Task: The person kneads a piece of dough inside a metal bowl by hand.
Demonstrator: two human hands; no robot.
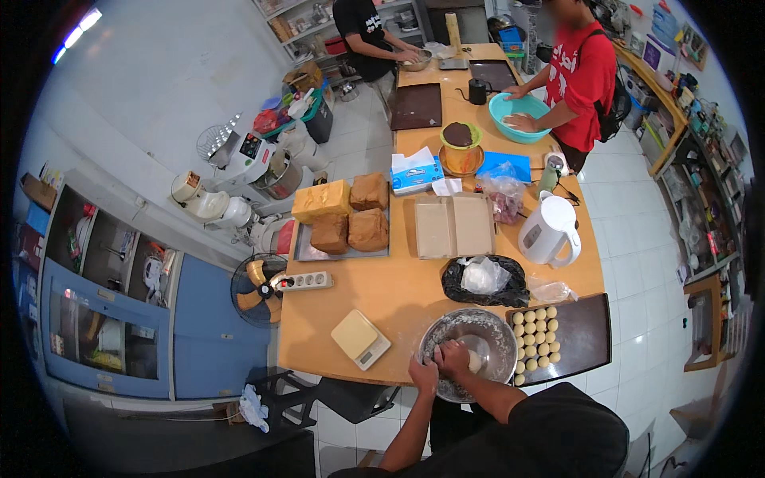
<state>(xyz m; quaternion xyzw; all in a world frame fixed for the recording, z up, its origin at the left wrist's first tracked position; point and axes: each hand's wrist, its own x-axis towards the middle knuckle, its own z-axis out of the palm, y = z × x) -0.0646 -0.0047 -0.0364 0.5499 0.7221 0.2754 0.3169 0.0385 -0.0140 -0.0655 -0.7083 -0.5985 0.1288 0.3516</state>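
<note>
At the table's near edge stands a large steel mixing bowl (500, 344), its inner wall smeared with white flour or dough. My left hand (424, 373) is closed on the bowl's left rim. My right hand (454, 358) is down inside the bowl, fingers curled and close together near the left wall; what lies under them is hidden. A pale lump of dough (476, 362) shows beside that hand. Right of the bowl, a dark baking tray (580, 338) carries several rows of small round dough balls (535, 338).
A kitchen scale (361, 338) lies to the left, below a power strip (307, 280). Beyond are bread loaves (368, 229) on a tray, an open cardboard box (455, 226), a black plastic bag (454, 280) and a white kettle (550, 231). Two people work with bowls farther off.
</note>
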